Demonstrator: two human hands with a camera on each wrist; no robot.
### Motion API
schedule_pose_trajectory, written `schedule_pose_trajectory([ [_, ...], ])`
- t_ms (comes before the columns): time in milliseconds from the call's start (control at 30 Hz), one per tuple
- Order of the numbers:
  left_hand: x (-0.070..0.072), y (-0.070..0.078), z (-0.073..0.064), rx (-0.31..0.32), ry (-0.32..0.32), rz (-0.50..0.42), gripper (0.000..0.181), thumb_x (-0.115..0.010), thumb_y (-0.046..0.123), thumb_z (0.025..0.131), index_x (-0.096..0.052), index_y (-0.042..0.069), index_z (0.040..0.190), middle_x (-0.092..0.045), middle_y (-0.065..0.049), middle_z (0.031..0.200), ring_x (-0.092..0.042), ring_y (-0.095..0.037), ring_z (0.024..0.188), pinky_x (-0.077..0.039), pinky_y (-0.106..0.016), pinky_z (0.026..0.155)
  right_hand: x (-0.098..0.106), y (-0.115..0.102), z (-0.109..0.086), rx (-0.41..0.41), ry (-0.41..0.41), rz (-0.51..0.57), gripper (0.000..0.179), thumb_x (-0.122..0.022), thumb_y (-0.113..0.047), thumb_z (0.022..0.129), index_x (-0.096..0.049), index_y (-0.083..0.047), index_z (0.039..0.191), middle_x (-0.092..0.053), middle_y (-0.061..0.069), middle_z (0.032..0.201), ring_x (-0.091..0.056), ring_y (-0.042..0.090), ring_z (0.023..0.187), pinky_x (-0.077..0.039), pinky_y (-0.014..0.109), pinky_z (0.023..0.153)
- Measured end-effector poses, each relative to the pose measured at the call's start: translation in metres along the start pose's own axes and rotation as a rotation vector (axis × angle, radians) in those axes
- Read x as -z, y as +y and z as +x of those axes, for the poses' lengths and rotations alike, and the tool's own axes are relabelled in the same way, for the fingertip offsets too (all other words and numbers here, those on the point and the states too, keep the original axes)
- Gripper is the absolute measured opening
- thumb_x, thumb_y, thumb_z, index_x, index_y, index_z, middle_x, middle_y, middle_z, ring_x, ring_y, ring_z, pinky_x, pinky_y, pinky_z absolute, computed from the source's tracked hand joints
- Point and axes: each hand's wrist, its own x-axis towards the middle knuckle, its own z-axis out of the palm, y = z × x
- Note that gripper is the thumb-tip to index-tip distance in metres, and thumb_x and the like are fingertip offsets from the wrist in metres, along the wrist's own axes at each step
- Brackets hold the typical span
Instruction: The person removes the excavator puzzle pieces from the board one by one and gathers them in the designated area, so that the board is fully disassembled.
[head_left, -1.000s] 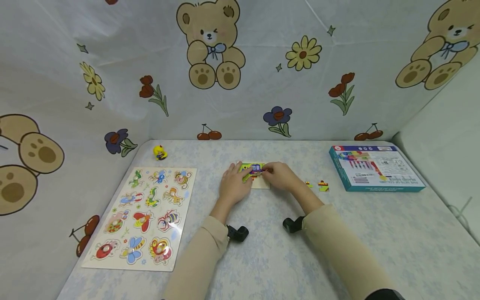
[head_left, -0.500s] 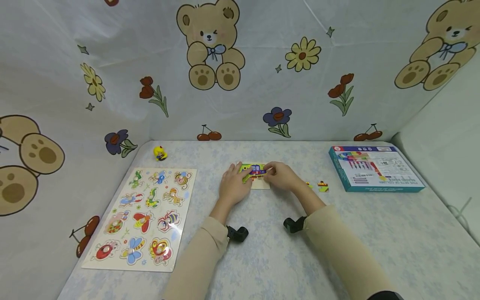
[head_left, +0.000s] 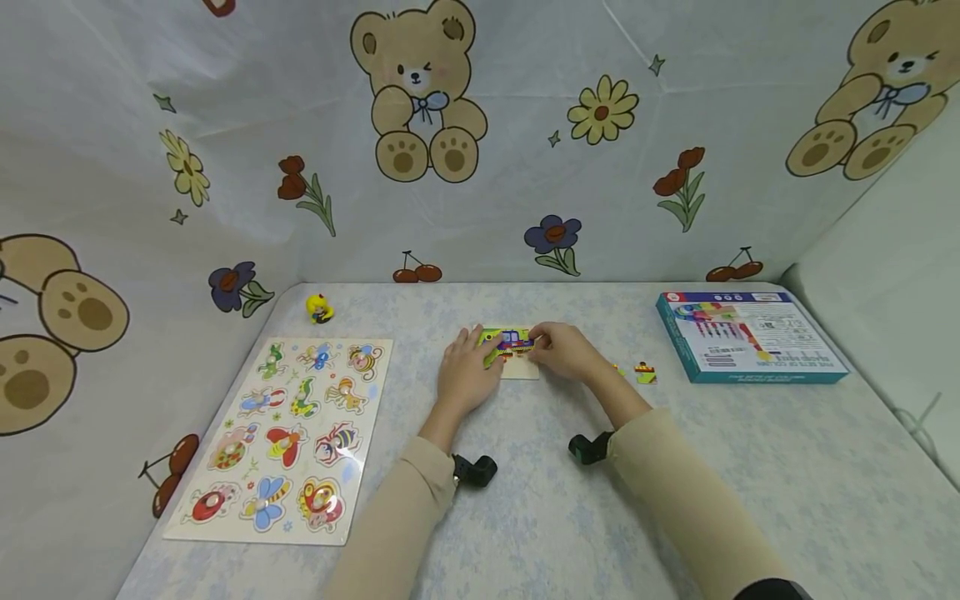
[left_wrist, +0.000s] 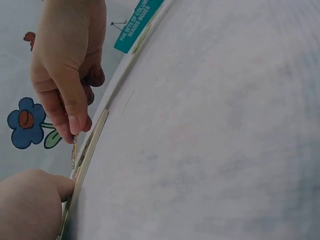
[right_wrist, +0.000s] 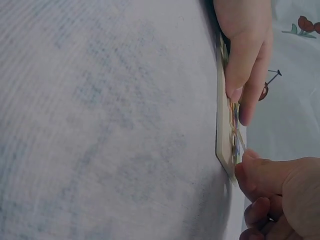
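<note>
A small jigsaw board (head_left: pixel 521 368) lies on the table, its lower strip bare wood. On its upper part is a bright picture with a purple vehicle (head_left: pixel 514 337). My left hand (head_left: pixel 467 371) rests over the board's left side, fingers extended and thumb on the pieces. At the board's right side, my right hand (head_left: pixel 564 350) pinches a thin jigsaw piece (left_wrist: pixel 74 152) between thumb and forefinger. The right wrist view shows this piece (right_wrist: pixel 243 140) tilted, its lower edge at the pieces on the board. My fingers hide most of its face.
Loose jigsaw pieces (head_left: pixel 645 372) lie right of my right hand, one partly behind the wrist. A large insect puzzle board (head_left: pixel 300 442) lies at the left. A yellow toy figure (head_left: pixel 318 309) stands at the back left, and a teal-edged box (head_left: pixel 753 337) at the back right.
My right hand has shifted very slightly to the right, still pinching the jigsaw piece. The left hand stays on the board, and the loose pieces have not moved.
</note>
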Motion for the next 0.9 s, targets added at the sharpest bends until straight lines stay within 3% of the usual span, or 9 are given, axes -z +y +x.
schedule_pose_trajectory([
  [267, -0.001, 0.002, -0.003, -0.002, 0.015, -0.013, 0.048, -0.048, 0.041, 0.101, -0.049, 0.031, 0.148, -0.028, -0.005, 0.164, -0.018, -0.031, 0.154, -0.017, -0.048, 0.126, 0.029, 0.020, -0.016, 0.011, -0.023, -0.040, 0.035, -0.063, -0.020, 0.098, -0.056, -0.008, 0.131, -0.063, 0.009, 0.107, -0.056, 0.021, 0.089, -0.049, 0.031, 0.074],
  [500, -0.001, 0.001, -0.003, 0.000, 0.022, -0.030, 0.047, -0.049, 0.040, 0.101, -0.049, 0.031, 0.147, -0.027, -0.004, 0.165, -0.017, -0.030, 0.154, -0.017, -0.048, 0.126, 0.071, 0.060, -0.037, -0.068, -0.056, -0.085, 0.038, -0.061, -0.021, 0.099, -0.053, -0.009, 0.134, -0.061, 0.012, 0.113, -0.054, 0.024, 0.091, -0.051, 0.029, 0.075],
  [700, -0.002, 0.001, -0.002, 0.008, 0.027, -0.029, 0.047, -0.048, 0.041, 0.101, -0.049, 0.033, 0.147, -0.027, -0.004, 0.165, -0.017, -0.029, 0.155, -0.016, -0.048, 0.126, 0.093, 0.087, -0.048, -0.129, -0.033, -0.179, 0.040, -0.061, -0.023, 0.099, -0.053, -0.007, 0.134, -0.061, 0.017, 0.117, -0.056, 0.027, 0.096, -0.053, 0.040, 0.082],
  [900, -0.004, 0.000, -0.002, 0.007, 0.029, -0.032, 0.047, -0.048, 0.041, 0.101, -0.049, 0.033, 0.147, -0.027, -0.003, 0.165, -0.016, -0.029, 0.155, -0.016, -0.048, 0.126, 0.099, 0.096, -0.051, -0.131, -0.034, -0.246, 0.038, -0.063, -0.019, 0.097, -0.056, -0.001, 0.130, -0.062, 0.023, 0.117, -0.059, 0.034, 0.101, -0.053, 0.053, 0.090],
])
